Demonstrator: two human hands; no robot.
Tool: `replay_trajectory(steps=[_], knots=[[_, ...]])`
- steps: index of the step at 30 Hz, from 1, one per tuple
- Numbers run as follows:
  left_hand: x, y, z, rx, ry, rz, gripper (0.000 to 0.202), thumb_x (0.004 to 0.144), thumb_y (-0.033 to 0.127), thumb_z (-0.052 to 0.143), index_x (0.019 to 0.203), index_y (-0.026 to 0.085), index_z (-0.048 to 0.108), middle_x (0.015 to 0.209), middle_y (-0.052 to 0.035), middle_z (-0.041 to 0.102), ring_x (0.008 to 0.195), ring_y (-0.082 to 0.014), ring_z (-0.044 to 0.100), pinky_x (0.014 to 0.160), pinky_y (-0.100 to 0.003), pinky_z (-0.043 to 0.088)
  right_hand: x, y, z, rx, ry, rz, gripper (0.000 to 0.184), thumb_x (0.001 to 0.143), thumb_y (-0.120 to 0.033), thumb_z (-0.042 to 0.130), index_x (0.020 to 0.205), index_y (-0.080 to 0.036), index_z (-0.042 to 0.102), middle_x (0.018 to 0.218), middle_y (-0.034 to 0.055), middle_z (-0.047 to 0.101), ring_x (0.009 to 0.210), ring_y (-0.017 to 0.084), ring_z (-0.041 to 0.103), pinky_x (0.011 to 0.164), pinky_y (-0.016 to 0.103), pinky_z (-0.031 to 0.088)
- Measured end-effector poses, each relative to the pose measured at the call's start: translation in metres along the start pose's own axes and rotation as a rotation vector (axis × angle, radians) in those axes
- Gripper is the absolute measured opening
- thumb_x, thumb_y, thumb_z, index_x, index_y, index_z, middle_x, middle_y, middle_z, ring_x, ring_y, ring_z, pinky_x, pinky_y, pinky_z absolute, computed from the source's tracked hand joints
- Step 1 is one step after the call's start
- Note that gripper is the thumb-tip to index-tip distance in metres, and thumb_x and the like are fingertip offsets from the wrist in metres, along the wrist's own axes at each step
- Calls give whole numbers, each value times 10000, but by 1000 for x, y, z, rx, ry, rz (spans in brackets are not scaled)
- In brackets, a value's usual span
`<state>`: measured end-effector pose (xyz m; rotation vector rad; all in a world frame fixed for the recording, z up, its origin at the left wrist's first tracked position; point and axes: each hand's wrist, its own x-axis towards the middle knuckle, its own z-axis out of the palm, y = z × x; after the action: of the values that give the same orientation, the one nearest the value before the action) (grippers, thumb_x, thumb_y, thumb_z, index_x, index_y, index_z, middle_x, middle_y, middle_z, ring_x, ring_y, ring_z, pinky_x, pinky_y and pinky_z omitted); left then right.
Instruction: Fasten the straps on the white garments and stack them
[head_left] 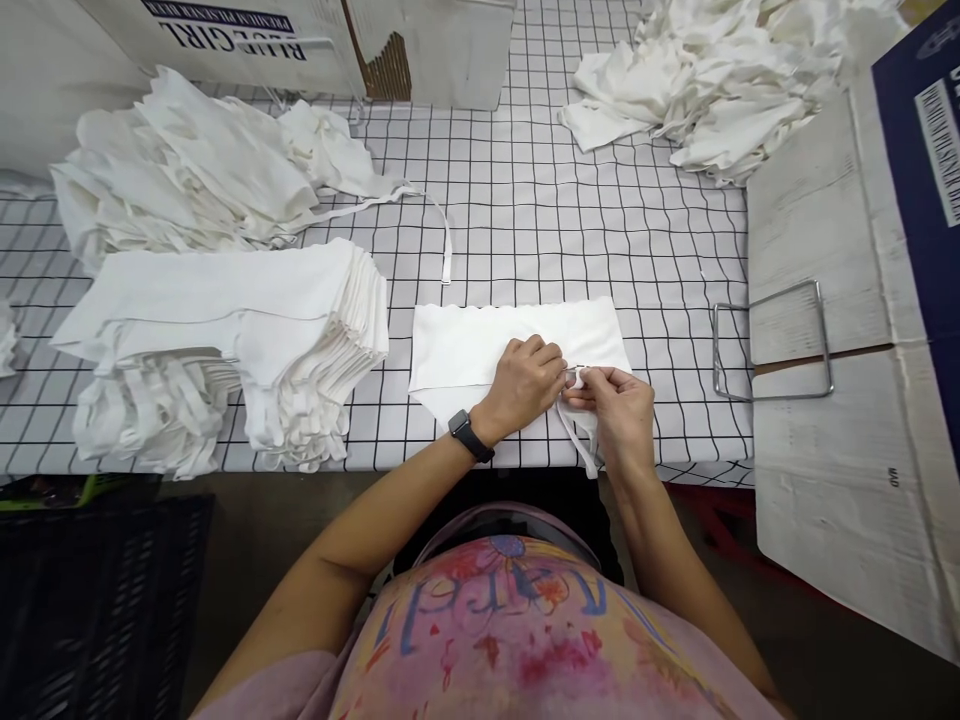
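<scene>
A white garment piece (457, 345) lies flat in front of me, its far edge slightly wavy. My left hand (527, 378), with a dark watch (470, 436) on the wrist, rests on the cloth with curled fingers, pinching at the right part of the garment. Close against it, my right hand (619, 405) is closed on a small bunched bit of white strap (578, 378). A thin dark line shows between the fingertips, too small to name. One narrow strap end (581, 445) hangs down between the hands toward the table edge.
Left of me sit a neat stack of white garments (225, 285) and a loose white heap (187, 170). Another heap (712, 80) lies far right. Cardboard boxes stand at the back (442, 50) and right (814, 220), near a wire frame (823, 340). The checked tablecloth (510, 220) covers the table.
</scene>
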<state>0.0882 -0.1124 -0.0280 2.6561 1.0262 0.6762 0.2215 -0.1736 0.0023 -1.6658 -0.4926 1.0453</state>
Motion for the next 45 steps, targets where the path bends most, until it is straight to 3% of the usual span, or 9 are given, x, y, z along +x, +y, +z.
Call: replay_trajectory(steps=[7,15,21,30,34,38,43,45], knots=[[-1,-1,2,51,-11,38,247,1033,201,526,854,157,691,968,-65,720,938,-212,583,756,-368,385,-2,-5,1,-50,-15,10,120,766,-248,762,732,-146,711,638,38,732,559,143,715,578,208,610],[-1,2,0,101,36,95,291,1031,142,486,791,156,651,890,-43,707,871,-195,574,804,-373,396,-1,-5,-1,-76,-75,6,132,725,-232,755,641,-156,686,573,5,673,474,93,604,468,174,489],[0,1,-2,96,-5,141,314,1041,119,444,798,158,638,874,-57,680,879,-198,568,827,-360,406,5,-1,-6,-108,-158,22,148,720,-239,747,609,-164,684,564,1,657,454,78,531,447,186,424],[1,2,1,91,-63,122,334,1042,96,417,792,158,630,874,-71,655,868,-209,538,800,-351,420,10,-4,-15,-59,-268,136,279,670,-341,859,617,-160,654,490,-51,489,383,32,302,345,186,194],[1,0,3,132,-48,135,317,1023,75,423,805,155,638,898,-79,660,866,-216,537,791,-356,406,2,-2,-23,9,-283,165,361,611,-375,915,800,-129,730,524,-59,524,397,20,292,363,175,208],[0,0,3,168,-33,161,289,1014,80,452,811,153,645,901,-80,667,871,-221,543,792,-362,404,-13,-2,-34,17,-354,216,492,654,-446,906,989,-139,717,677,12,700,409,24,319,384,183,227],[0,1,1,193,-12,167,267,1015,93,473,824,144,652,896,-75,676,876,-222,549,790,-359,416,-38,-2,-59,-132,-486,205,443,752,-545,843,886,-136,737,697,37,717,435,36,310,416,210,247],[0,2,0,196,-16,167,256,1018,105,479,838,142,657,915,-78,682,883,-223,552,791,-357,423,-48,-1,-75,-233,-470,140,421,798,-561,806,846,-146,749,691,35,711,467,59,394,452,217,312]])
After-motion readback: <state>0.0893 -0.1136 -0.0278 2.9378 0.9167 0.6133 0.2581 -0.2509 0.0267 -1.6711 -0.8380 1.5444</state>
